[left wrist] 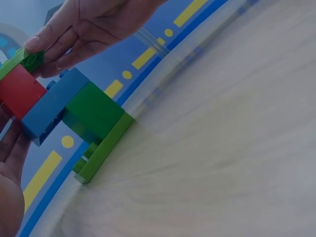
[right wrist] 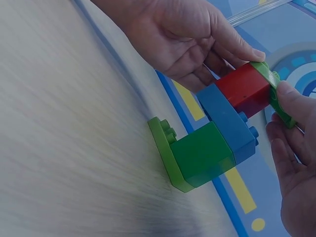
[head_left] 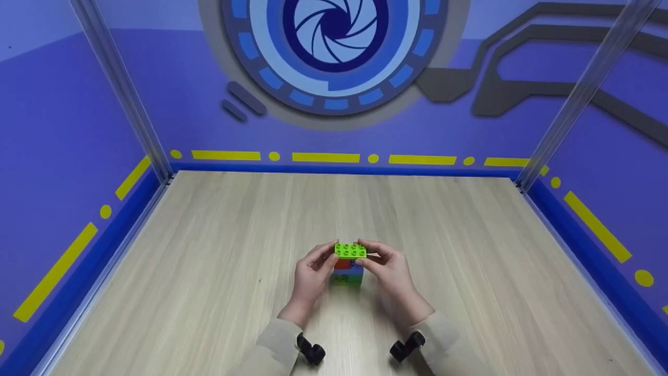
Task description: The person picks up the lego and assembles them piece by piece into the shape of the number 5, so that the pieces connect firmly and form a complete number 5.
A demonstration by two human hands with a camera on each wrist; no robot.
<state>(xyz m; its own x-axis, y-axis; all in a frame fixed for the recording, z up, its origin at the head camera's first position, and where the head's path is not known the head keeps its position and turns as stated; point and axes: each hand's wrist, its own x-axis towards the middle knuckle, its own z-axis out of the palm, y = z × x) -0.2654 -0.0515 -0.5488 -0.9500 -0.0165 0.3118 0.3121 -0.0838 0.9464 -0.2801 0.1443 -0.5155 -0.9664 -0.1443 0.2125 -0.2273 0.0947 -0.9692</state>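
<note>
A small tower of toy building bricks stands on the table, in the middle between both hands. On top is a flat light green brick (head_left: 350,250) with studs facing up. My left hand (head_left: 310,274) pinches its left end, and my right hand (head_left: 391,266) pinches its right end. Beneath it come a red brick (right wrist: 247,89), offset to the left, then a blue brick (left wrist: 57,106) and a dark green brick (right wrist: 205,150). A light green base plate (left wrist: 106,150) lies at the bottom, some studs exposed on its left. Whether the top brick is fully seated cannot be told.
The wood-grain table (head_left: 219,235) extends around the tower. Blue walls (head_left: 156,94) with yellow markings rise behind it and at both sides, with clear corner posts (head_left: 584,99) between them. Each wrist carries a small black device (head_left: 311,351).
</note>
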